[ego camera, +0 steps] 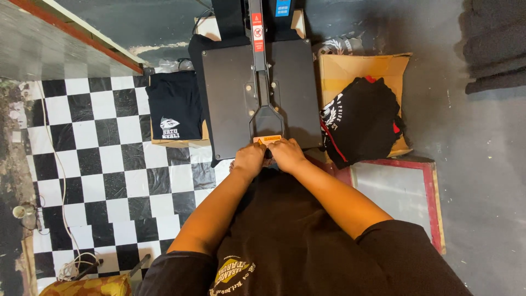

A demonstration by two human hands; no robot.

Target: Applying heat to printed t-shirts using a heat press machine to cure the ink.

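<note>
Heat press (257,93): directly ahead of me, handle (267,127) at its near edge, my left hand (249,159) and right hand (287,154) side by side on it. Folded shirt (174,107): just left of press. Cardboard box (350,68): right of press, shirt pile (361,120) in it. Framed screen (397,189): floor, near side of box.

Black heat-press handle (267,118) (lowered, gripped)

Counted: one heat press (257,93); two stacks of black shirts, left (174,107) and right (361,120); one cardboard box (350,68); one red-framed screen (397,192); two hands (249,159) (287,154).
</note>
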